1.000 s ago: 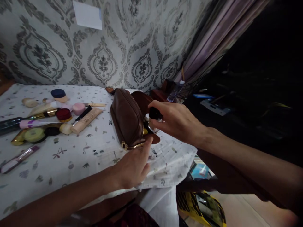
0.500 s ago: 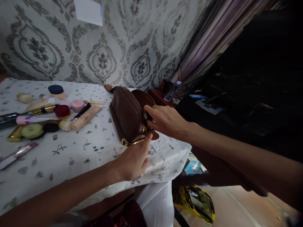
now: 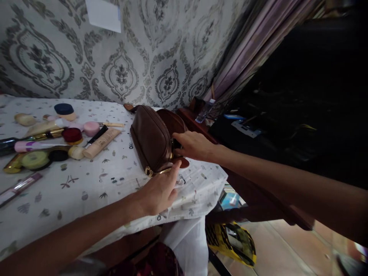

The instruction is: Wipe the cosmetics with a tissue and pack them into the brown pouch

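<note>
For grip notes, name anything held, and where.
The right hand seems to hold a dark item, gripped part hidden; the left hand touches the bag near its zip.

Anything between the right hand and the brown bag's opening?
Nothing visible. The right hand is at the opening of the brown bag; the left hand is at the near edge, not across its path. The beige tube lies left of the bag. Deeper inside is hidden.
</note>
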A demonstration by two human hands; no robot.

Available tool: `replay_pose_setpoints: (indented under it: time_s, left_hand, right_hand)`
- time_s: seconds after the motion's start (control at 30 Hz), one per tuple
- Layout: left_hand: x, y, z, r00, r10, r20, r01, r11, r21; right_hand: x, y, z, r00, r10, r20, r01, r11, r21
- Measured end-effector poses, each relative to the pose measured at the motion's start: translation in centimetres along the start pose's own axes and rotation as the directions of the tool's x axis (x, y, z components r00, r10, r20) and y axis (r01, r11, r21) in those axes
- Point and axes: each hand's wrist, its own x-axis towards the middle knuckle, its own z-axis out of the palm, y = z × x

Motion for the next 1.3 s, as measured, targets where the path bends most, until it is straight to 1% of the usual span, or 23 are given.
replay_pose_setpoints:
  time_s: [0.2,0.27,0.37,0.43,0.53,0.67,0.8,0.97,1.07,1.13,1.23,1.3]
  left_hand:
    - [0.0,-0.5,0.3,0.998,0.042,-0.053,-0.043,0.999,-0.016]
    - [0.1,-0.5,0.2,0.998,0.044,-0.045,-0.045,0.999,-0.012]
    - [0.2,-0.2,0.1,0.999,0.028,-0.024,-0.028,1.0,0.004]
    - [0.3,-0.1,0.0,1.0,0.008,-0.013,-0.008,1.0,0.008]
    - [0.2,0.0,-0.1,1.0,-0.005,0.002,0.005,1.0,-0.008]
    - [0.0,-0.3,-0.1,1.0,0.02,0.0,-0.02,1.0,-0.004]
    - [-0.1,-0.8,0.0,0.999,0.042,-0.01,-0.042,0.999,0.004]
    - [-0.1,-0.7,0.1,0.999,0.041,-0.022,-0.041,0.999,0.002]
    - [-0.1,-0.5,-0.1,1.0,0.011,-0.002,-0.011,1.0,0.004]
    - [0.0,-0.4,-0.1,1.0,-0.005,0.007,0.004,1.0,0.011]
    - [0.0,-0.4,-0.1,1.0,0.004,0.001,-0.004,1.0,0.013]
    - [0.0,-0.6,0.0,1.0,0.023,-0.009,-0.023,1.0,0.01]
  right_hand:
    - [-1.1,0.2,0.6,0.999,-0.004,-0.038,0.002,0.998,-0.059]
    - [-1.4,0.4,0.6,0.997,-0.017,-0.079,0.013,0.999,-0.049]
    - [-1.7,0.6,0.5,0.988,-0.076,-0.131,0.072,0.997,-0.032]
    - [-1.7,0.7,0.3,0.986,-0.121,-0.114,0.119,0.993,-0.023]
    - [-1.3,0.9,-0.1,0.985,-0.156,-0.074,0.157,0.988,0.002]
    - [-0.4,1.8,0.0,0.974,-0.198,-0.108,0.207,0.974,0.089]
    - [-0.1,2.4,0.7,0.969,-0.195,-0.154,0.213,0.971,0.112]
    - [-0.6,2.2,0.8,0.969,-0.201,-0.141,0.213,0.974,0.079]
    - [-1.3,2.2,0.6,0.976,-0.174,-0.132,0.182,0.982,0.048]
    - [-1.7,2.1,0.7,0.978,-0.128,-0.167,0.143,0.987,0.076]
    - [-2.1,1.9,1.5,0.968,0.001,-0.249,0.044,0.983,0.176]
    - [-2.1,1.8,2.3,0.939,0.121,-0.322,-0.039,0.968,0.249]
